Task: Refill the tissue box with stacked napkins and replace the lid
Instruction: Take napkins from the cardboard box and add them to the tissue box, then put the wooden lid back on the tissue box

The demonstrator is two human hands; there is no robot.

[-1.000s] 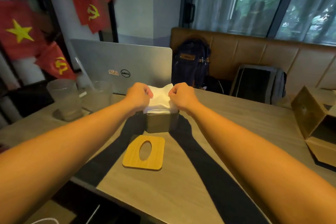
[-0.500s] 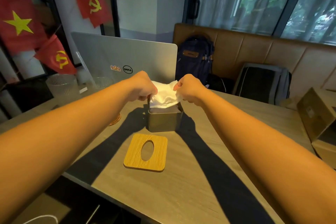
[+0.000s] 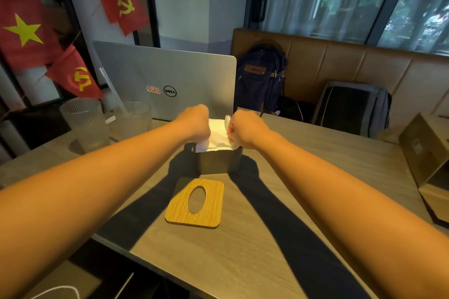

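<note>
- You have one tissue box (image 3: 218, 161), one wooden lid (image 3: 195, 202), one stack of napkins (image 3: 217, 135) and two glasses (image 3: 85, 124) on the table (image 3: 243, 262).
- Both your arms reach forward. Your left hand (image 3: 194, 124) and right hand (image 3: 245, 132) are curled, each pinching one side of the napkins.
- The tissue box holds the napkins, which rise over its rim. The wooden lid lies flat just in front, not touching it.

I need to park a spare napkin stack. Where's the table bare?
Bare: right of the tissue box, up to the cardboard box, and the near edge below the wooden lid. Crowded: far left, by the glasses and laptop, and where the left hand and right hand grip the napkins.
</note>
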